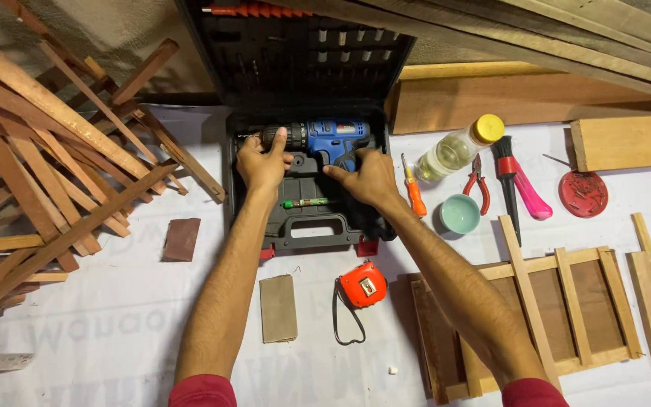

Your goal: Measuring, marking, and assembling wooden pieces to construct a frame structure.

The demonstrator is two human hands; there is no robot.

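Blue cordless drill [333,141] lies in open black tool case [307,226], far centre of table [114,332]. Left hand [263,162] grips drill's chuck end; right hand [367,175] closed around its handle. Green pen-like tool [304,203] in case, near side of drill. Orange tape measure [362,285] near case. Orange screwdriver [414,192], oil bottle [457,148], red pliers [477,181] right. Wooden slat frame [566,309] near right; stick pile [47,166] left.

Two bare forearms reach out from short red sleeves; the left hand [263,162] and right hand [371,177] wear nothing.
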